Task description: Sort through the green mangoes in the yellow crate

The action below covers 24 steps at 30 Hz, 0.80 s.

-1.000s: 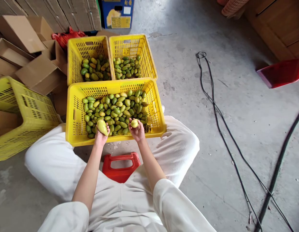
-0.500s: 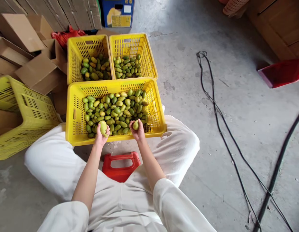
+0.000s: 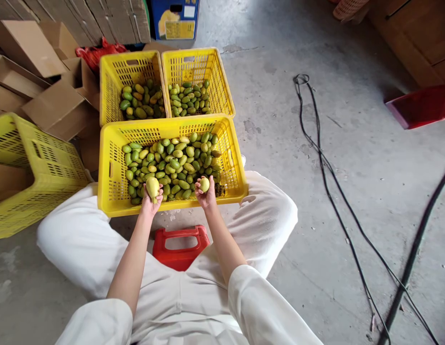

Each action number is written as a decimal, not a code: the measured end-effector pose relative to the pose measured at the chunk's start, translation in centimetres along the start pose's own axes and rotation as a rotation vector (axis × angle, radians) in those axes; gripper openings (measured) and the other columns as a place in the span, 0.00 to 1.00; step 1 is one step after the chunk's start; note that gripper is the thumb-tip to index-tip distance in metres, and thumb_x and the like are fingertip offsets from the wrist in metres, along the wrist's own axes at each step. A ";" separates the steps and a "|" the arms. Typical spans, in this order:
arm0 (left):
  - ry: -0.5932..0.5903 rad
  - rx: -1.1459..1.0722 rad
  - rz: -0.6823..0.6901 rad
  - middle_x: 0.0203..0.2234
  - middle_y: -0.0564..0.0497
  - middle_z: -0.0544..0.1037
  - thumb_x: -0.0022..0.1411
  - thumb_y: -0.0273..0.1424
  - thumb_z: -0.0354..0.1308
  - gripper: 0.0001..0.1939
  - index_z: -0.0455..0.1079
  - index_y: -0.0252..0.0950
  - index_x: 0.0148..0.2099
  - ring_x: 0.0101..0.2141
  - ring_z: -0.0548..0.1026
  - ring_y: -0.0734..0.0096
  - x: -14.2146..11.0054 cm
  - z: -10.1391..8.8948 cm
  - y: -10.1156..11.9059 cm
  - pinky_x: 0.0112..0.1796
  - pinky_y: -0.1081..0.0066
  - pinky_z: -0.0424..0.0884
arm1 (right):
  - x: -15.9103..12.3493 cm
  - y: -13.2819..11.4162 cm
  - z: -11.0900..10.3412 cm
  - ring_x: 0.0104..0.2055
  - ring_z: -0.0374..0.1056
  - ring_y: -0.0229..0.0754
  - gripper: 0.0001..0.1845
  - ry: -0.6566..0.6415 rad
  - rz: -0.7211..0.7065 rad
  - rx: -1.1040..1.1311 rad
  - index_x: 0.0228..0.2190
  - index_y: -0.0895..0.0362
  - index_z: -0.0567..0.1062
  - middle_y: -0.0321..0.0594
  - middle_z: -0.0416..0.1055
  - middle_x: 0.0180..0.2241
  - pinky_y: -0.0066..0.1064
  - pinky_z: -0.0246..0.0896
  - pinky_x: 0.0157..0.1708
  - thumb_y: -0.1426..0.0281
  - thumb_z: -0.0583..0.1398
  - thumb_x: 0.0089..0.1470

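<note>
My left hand (image 3: 149, 203) holds a pale yellow-green mango (image 3: 152, 187), its narrow end pointing down toward my palm. In my right hand (image 3: 207, 197) sits a smaller, rounder-looking pale green mango (image 3: 204, 184), seen nearly end-on. Both hands are above the near edge of a yellow plastic crate (image 3: 106, 196). Many small green and yellowish mangoes (image 3: 175, 163) lie heaped in that crate, just beyond my fingers. The fingers of both hands are partly hidden behind the fruit they grip.
Two more yellow crates (image 3: 112, 86) with mangoes stand against the far side. A tilted yellow-green crate (image 3: 57, 167) and cardboard boxes (image 3: 57, 108) lie to the left. Black cables (image 3: 319, 143) cross the floor at right. A red plastic stool (image 3: 181, 258) is beneath me.
Both mangoes have been turned in my fingers and show different sides. My right hand has shifted slightly to the right. The crates and their fruit look the same.
</note>
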State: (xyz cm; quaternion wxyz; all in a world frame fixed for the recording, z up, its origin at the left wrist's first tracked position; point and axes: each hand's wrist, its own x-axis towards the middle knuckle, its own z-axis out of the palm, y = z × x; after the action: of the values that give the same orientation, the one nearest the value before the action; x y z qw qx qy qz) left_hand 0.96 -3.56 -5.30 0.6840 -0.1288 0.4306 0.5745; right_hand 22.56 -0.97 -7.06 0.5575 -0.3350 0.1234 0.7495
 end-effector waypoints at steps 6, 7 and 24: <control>-0.026 0.046 -0.071 0.35 0.43 0.76 0.72 0.47 0.48 0.21 0.71 0.34 0.43 0.24 0.68 0.77 -0.3 0.2 0.1 0.11 0.84 0.56 | 0.2 0.0 -0.3 0.25 0.71 0.31 0.18 0.057 -0.006 -0.053 0.27 0.54 0.68 0.33 0.75 0.27 0.17 0.61 0.14 0.54 0.65 0.56; -0.036 0.057 -0.071 0.35 0.43 0.76 0.72 0.48 0.47 0.22 0.71 0.34 0.43 0.24 0.68 0.77 -0.4 0.3 0.1 0.11 0.84 0.57 | 0.2 0.0 -0.2 0.27 0.73 0.33 0.18 0.072 -0.015 -0.041 0.27 0.54 0.68 0.33 0.76 0.28 0.17 0.62 0.15 0.55 0.65 0.57; -0.182 0.223 0.026 0.34 0.53 0.77 0.56 0.25 0.69 0.22 0.70 0.41 0.52 0.26 0.74 0.78 -0.6 -0.4 -0.5 0.28 0.76 0.72 | 0.2 0.8 -0.8 0.40 0.77 0.40 0.14 -0.039 -0.112 -0.165 0.39 0.50 0.72 0.33 0.79 0.38 0.25 0.69 0.29 0.72 0.63 0.48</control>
State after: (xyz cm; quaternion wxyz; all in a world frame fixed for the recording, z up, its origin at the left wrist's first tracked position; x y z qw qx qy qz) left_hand 1.28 -4.40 -5.25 0.7227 0.0063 0.4297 0.5413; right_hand 22.14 -1.56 -7.91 0.5715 -0.3714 0.0314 0.7311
